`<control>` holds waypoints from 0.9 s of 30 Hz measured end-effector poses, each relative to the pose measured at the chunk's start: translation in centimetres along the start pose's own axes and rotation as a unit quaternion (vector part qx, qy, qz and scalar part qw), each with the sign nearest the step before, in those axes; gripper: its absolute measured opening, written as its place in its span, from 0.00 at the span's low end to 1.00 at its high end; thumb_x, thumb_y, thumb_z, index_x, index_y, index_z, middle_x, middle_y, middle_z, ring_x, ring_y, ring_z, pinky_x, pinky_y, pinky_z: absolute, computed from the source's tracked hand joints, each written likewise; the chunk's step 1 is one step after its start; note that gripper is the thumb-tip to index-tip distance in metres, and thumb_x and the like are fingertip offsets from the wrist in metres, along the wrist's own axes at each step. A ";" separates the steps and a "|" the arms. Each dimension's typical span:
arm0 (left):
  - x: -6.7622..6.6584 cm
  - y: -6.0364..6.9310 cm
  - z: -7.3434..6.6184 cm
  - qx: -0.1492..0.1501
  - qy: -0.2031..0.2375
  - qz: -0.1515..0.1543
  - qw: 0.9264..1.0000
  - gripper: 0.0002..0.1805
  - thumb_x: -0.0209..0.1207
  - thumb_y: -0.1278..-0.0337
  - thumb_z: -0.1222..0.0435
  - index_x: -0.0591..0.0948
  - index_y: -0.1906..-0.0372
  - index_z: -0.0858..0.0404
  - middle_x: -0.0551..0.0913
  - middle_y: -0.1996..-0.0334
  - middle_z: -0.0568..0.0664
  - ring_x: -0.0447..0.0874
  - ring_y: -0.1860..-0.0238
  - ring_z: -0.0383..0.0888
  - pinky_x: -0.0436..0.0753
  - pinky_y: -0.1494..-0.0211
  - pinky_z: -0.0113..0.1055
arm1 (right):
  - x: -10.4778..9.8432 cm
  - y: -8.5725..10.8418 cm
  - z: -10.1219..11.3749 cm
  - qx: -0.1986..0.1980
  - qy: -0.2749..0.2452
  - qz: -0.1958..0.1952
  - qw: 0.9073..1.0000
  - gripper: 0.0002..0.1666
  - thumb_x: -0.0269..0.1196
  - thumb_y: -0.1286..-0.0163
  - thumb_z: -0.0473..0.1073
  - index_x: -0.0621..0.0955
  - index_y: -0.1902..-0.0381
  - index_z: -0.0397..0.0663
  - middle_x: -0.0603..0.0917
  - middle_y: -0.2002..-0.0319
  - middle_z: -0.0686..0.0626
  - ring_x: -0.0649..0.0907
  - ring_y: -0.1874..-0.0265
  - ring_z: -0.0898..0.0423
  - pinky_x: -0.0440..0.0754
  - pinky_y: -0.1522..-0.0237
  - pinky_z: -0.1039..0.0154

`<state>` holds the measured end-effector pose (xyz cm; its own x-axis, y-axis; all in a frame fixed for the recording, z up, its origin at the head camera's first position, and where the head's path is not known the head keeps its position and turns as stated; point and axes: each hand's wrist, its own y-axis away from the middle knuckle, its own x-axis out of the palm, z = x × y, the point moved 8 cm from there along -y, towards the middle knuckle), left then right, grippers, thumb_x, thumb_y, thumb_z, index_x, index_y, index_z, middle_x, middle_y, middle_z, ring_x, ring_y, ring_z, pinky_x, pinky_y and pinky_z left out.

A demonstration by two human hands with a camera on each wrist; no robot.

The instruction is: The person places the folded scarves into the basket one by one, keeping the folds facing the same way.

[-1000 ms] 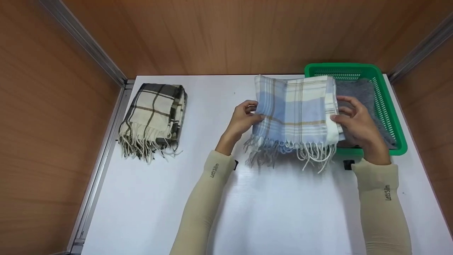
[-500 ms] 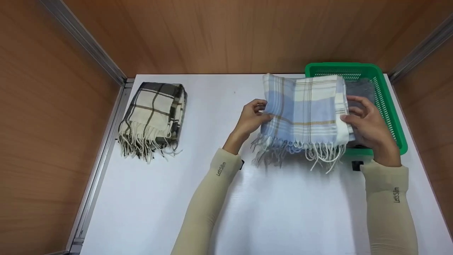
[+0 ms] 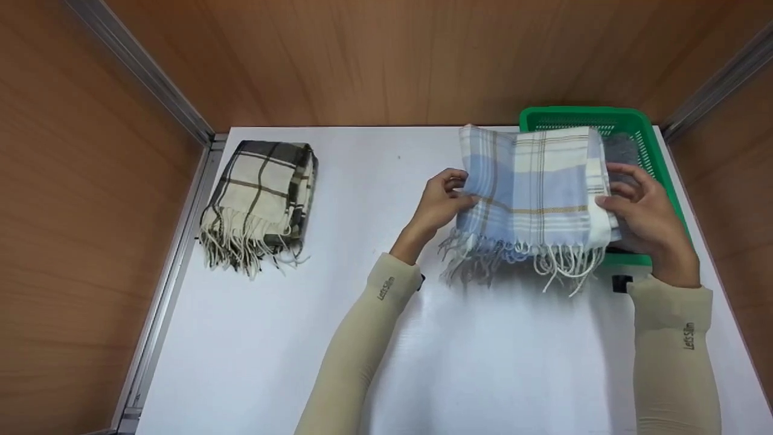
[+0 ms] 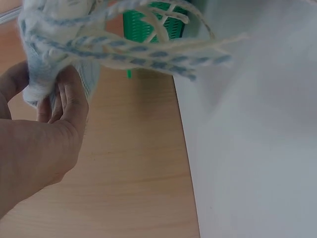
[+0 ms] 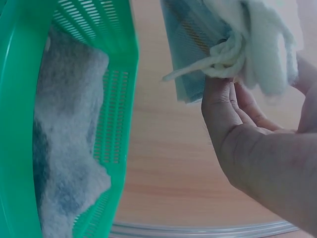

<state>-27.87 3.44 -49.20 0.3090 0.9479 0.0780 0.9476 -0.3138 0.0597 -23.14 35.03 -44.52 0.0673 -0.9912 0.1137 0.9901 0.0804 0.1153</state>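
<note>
A folded blue and white plaid scarf (image 3: 546, 187) with a fringe is held up between both hands, partly over the green basket (image 3: 667, 181). My left hand (image 3: 439, 202) pinches its left edge, thumb in front and fingers behind. At the right edge my right hand (image 3: 649, 211) grips the folded layers the same way. In the left wrist view the twisted fringe (image 4: 143, 54) dangles beside the left hand (image 4: 47, 124). The right wrist view has the right hand (image 5: 262, 129) under the scarf's fringed end, apart from the basket. Inside the basket lies a grey fuzzy cloth (image 5: 69, 129), partly hidden by the scarf in the head view.
A folded black and cream plaid scarf (image 3: 259, 196) with fringe lies at the left of the white table (image 3: 338, 290). Wooden panels (image 3: 362, 60) stand behind and at both sides, with metal rails (image 3: 175, 266) at the left corner and edge.
Both hands have carried the blue and white scarf to the right, further over the basket. More of the grey cloth is covered now. The black and cream scarf stays put.
</note>
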 end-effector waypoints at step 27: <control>3.4 -0.7 -0.1 0.021 -0.009 0.015 1.000 0.22 0.64 0.37 0.78 0.77 0.38 0.70 0.84 0.44 0.59 0.83 0.54 0.44 0.84 0.54 0.32 | -3.0 0.9 1.0 -0.023 -0.012 -0.022 0.999 0.31 0.59 0.27 0.20 0.77 0.34 0.52 0.90 0.53 0.53 0.90 0.60 0.59 0.89 0.63 0.67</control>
<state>-27.45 6.89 -48.86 0.3382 0.9391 0.0603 0.9404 -0.3397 0.0161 -22.60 38.18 -43.77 0.0220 -0.9907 0.1339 0.9966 0.0324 0.0761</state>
